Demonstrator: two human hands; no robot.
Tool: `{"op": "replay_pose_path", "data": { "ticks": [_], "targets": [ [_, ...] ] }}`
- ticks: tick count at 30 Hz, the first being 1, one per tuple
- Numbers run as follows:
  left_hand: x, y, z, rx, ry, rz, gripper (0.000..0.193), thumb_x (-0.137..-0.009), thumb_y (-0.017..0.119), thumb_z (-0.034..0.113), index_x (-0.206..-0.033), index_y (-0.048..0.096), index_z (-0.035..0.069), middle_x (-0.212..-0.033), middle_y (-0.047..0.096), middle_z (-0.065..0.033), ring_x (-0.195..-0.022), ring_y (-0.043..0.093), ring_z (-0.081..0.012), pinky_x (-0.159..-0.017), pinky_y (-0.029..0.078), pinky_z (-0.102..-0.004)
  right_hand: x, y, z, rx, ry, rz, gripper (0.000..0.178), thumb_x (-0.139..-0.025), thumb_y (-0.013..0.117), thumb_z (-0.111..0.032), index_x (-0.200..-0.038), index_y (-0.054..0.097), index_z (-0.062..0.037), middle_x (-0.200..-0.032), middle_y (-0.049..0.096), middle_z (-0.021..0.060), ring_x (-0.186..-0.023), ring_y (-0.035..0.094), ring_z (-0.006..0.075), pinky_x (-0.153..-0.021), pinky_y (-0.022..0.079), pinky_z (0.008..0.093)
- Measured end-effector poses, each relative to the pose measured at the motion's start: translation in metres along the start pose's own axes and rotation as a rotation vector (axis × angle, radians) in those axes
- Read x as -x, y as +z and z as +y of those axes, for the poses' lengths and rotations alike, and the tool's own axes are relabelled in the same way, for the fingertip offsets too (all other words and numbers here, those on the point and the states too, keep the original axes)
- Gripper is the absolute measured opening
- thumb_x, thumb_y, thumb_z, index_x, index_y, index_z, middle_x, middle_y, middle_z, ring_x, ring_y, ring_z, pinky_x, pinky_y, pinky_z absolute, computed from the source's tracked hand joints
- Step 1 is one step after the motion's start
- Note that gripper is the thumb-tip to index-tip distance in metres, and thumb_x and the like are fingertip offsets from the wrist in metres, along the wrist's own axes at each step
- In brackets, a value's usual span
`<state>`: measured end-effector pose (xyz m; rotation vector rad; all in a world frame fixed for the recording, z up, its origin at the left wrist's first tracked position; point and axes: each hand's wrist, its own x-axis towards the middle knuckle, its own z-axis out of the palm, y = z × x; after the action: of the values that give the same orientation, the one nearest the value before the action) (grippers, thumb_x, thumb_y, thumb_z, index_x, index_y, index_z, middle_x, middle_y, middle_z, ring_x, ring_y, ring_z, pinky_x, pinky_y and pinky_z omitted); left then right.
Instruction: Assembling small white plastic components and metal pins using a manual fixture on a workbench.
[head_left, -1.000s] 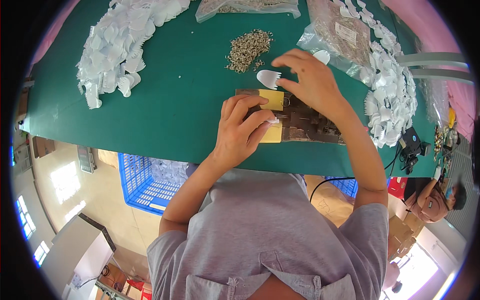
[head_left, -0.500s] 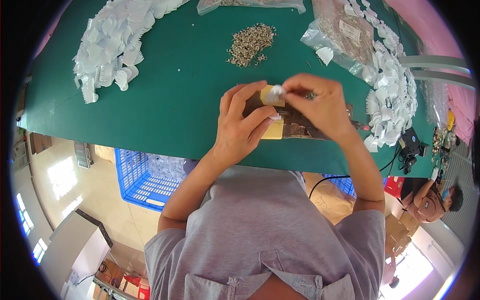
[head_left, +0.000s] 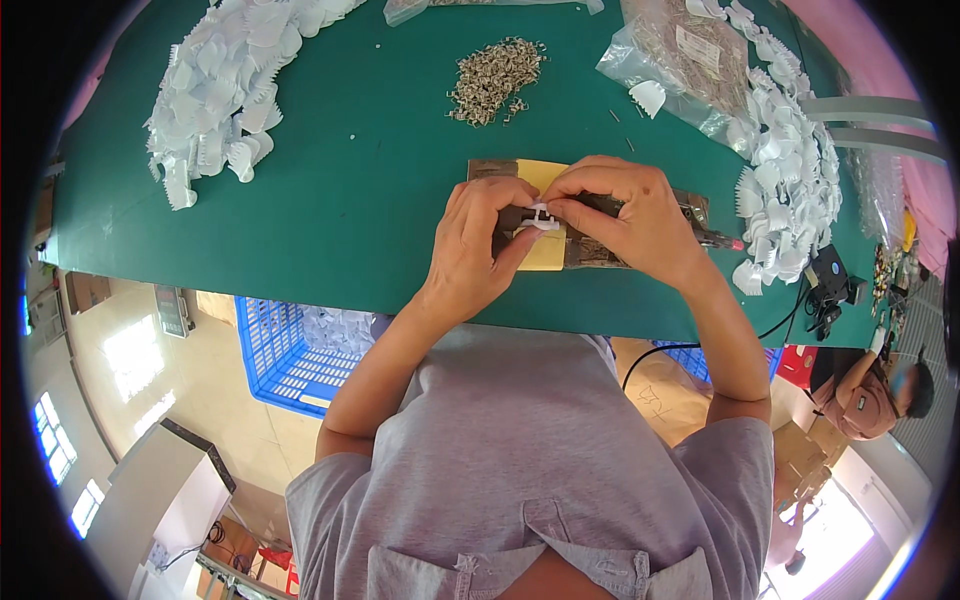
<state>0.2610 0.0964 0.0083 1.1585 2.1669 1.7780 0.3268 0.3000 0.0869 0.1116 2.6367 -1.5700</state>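
My left hand [head_left: 470, 245] is closed, pinching a small white plastic piece [head_left: 543, 224] between thumb and fingers. My right hand [head_left: 640, 215] meets it from the other side, with thumb and forefinger pinched at the same piece. The fingertips partly hide its shape. Both hands are over a brown wooden board [head_left: 490, 168] wrapped with a band of yellow tape [head_left: 541, 259]. Beyond the hands lies a heap of small metal springs or clips [head_left: 497, 80]. A single white toothed piece [head_left: 648, 97] rests in front of a clear plastic bag [head_left: 690, 65].
White toothed pieces form a large heap at left [head_left: 215, 100] and another at right [head_left: 785, 195]. A red-tipped tool [head_left: 725, 241] lies at the board's right end. A black device [head_left: 828, 278] with a cable sits far right. Below the table edge stands a blue crate [head_left: 285, 365]. Another person [head_left: 868, 405] works at right.
My right hand has moved slightly down and left with a white toothed piece, bringing its fingertips against my left hand's. The left hand's fingers have drawn together around the white piece.
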Motion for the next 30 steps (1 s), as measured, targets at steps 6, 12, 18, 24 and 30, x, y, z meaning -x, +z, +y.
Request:
{"op": "replay_pose_path", "data": {
  "ticks": [6, 12, 18, 24, 30],
  "targets": [
    [-0.001, -0.002, -0.002, -0.082, 0.053, -0.025, 0.048, -0.08, 0.081, -0.005, -0.12, 0.056, 0.007, -0.115, 0.068, -0.011, -0.101, 0.066, -0.03, -0.087, 0.052, -0.039, -0.003, 0.002, 0.003, 0.042, -0.063, -0.016, 0.01, -0.092, 0.076, -0.005, -0.1, 0.077, 0.0, -0.096, 0.075, 0.0077, -0.085, 0.069, 0.0166, -0.077, 0.054, 0.0291],
    [-0.004, -0.003, 0.004, -0.02, -0.015, -0.058, 0.043, -0.082, 0.079, -0.001, -0.118, 0.058, 0.007, -0.111, 0.066, -0.0112, -0.101, 0.063, -0.0341, -0.089, 0.048, -0.0442, -0.003, -0.004, 0.01, -0.056, -0.038, 0.029, 0.01, -0.093, 0.073, -0.011, -0.096, 0.078, -0.0033, -0.088, 0.075, 0.0051, -0.077, 0.068, 0.0149, -0.071, 0.053, 0.0299],
    [-0.01, -0.01, 0.007, -0.109, 0.06, -0.113, 0.036, -0.083, 0.076, 0.002, -0.116, 0.063, 0.006, -0.111, 0.065, -0.0105, -0.104, 0.062, -0.0341, -0.09, 0.047, -0.0448, -0.03, -0.058, 0.058, 0.329, 0.106, 0.371, 0.014, -0.091, 0.076, -0.019, -0.095, 0.078, -0.0053, -0.09, 0.077, 0.0061, -0.077, 0.073, 0.0164, -0.073, 0.056, 0.0299],
    [-0.012, -0.01, 0.008, -0.107, 0.064, -0.124, 0.034, -0.084, 0.076, 0.003, -0.116, 0.064, 0.006, -0.111, 0.065, -0.0104, -0.103, 0.062, -0.0337, -0.09, 0.047, -0.0444, -0.048, -0.054, 0.069, 0.606, 0.203, 0.263, 0.015, -0.088, 0.074, -0.02, -0.088, 0.073, -0.0051, -0.09, 0.072, 0.0083, -0.082, 0.071, 0.0274, -0.079, 0.057, 0.041],
    [-0.01, -0.009, 0.006, -0.111, 0.059, -0.092, 0.034, -0.084, 0.076, 0.003, -0.116, 0.063, 0.006, -0.111, 0.065, -0.0101, -0.102, 0.062, -0.0334, -0.09, 0.047, -0.0441, -0.031, -0.032, 0.03, 0.286, 0.014, 0.103, 0.012, -0.087, 0.071, -0.008, -0.091, 0.062, -0.0008, -0.087, 0.069, 0.0134, -0.078, 0.07, 0.0261, -0.074, 0.057, 0.0371]
  ]
}}
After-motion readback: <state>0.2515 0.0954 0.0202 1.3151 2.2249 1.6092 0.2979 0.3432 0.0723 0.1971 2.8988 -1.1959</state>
